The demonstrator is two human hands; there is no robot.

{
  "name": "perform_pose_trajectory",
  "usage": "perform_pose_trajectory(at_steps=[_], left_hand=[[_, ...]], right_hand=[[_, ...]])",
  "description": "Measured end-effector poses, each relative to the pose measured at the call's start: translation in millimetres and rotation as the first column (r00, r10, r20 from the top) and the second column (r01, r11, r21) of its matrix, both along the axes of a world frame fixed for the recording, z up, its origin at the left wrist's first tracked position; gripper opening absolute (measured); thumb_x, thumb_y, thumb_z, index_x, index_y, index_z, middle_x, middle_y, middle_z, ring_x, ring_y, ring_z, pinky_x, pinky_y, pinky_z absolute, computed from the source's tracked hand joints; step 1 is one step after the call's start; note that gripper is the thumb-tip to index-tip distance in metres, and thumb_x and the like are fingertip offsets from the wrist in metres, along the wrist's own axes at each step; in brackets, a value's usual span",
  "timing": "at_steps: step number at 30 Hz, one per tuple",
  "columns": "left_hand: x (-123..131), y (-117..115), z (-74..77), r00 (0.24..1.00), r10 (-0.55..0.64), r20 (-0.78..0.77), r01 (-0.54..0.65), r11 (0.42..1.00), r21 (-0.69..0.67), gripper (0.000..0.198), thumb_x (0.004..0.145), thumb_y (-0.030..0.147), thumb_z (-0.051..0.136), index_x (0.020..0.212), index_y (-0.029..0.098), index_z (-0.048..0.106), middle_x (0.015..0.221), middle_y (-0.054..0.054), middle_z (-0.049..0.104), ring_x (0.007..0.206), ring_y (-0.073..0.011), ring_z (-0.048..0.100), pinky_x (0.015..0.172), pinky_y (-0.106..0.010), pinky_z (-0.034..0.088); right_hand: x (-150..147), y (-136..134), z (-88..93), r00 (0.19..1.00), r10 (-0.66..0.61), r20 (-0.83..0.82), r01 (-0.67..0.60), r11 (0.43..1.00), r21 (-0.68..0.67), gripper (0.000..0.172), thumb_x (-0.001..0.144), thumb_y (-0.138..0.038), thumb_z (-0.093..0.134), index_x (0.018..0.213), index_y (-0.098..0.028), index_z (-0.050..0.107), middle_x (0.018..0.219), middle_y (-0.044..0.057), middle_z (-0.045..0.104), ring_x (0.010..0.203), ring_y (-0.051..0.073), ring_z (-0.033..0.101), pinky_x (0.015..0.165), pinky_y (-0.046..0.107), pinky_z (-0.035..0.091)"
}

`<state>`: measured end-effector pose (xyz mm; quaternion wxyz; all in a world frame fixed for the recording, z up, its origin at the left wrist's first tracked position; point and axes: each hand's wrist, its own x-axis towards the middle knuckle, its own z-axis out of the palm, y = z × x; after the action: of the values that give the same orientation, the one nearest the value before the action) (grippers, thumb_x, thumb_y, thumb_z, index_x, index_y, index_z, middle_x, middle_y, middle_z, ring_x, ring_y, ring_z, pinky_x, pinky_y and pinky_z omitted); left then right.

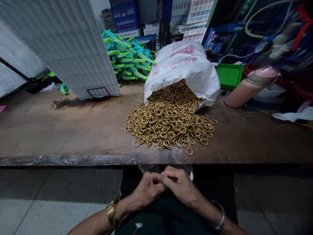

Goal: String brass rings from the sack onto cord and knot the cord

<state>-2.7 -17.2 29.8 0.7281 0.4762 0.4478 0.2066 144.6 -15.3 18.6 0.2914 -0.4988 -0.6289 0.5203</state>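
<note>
My left hand (149,187) and my right hand (179,186) meet over my lap, just below the table's front edge. The fingers of both are closed in a pinch, tips together. Whatever lies between them is too small or too hidden to make out. Beyond them on the table, a heap of gold-coloured rings (168,125) spills from the mouth of a white sack (168,70) with red print. A single ring (189,151) lies nearest the edge, apart from my hands.
A grey ribbed panel (80,42) stands at the left of the wooden table (61,130). Behind are a green and turquoise pile (129,58) and stacked crates (190,13). On the right sit a green tray (229,76) and a tilted pink cylinder (249,88).
</note>
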Motion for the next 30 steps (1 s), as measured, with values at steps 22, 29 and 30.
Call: perform_pose_trajectory(at_steps=[22, 29, 30], left_hand=[[-4, 1, -3.0, 1.000, -0.015, 0.017, 0.017, 0.991, -0.129, 0.040, 0.067, 0.048, 0.061, 0.054, 0.015, 0.043, 0.052, 0.006, 0.032, 0.049, -0.0059, 0.021, 0.046, -0.024, 0.015], [-2, -1, -3.1, 0.998, 0.058, -0.019, -0.060, 0.985, -0.162, 0.037, 0.064, 0.047, 0.063, 0.056, 0.015, 0.046, 0.050, 0.006, 0.037, 0.046, -0.0058, 0.025, 0.045, -0.022, 0.018], [-2, -1, -3.6, 0.998, 0.066, -0.017, -0.068, 0.985, -0.158, 0.038, 0.064, 0.047, 0.063, 0.056, 0.015, 0.046, 0.050, 0.006, 0.037, 0.046, -0.0059, 0.025, 0.045, -0.022, 0.018]], right_hand=[[4, 6, -11.9, 0.986, -0.058, -0.159, 0.009, 0.956, -0.292, 0.018, 0.072, -0.021, 0.051, 0.079, -0.016, 0.067, 0.069, 0.000, 0.063, 0.065, 0.012, 0.055, 0.061, 0.023, 0.043], [15, -4, -15.6, 0.996, -0.083, -0.005, 0.082, 0.990, -0.118, 0.021, 0.067, -0.013, 0.054, 0.086, -0.018, 0.060, 0.074, -0.001, 0.057, 0.068, 0.011, 0.050, 0.062, 0.022, 0.043], [16, -5, -13.0, 0.998, -0.058, 0.011, 0.059, 0.989, -0.134, 0.018, 0.067, -0.013, 0.055, 0.083, -0.018, 0.060, 0.070, -0.002, 0.055, 0.066, 0.011, 0.049, 0.061, 0.022, 0.042]])
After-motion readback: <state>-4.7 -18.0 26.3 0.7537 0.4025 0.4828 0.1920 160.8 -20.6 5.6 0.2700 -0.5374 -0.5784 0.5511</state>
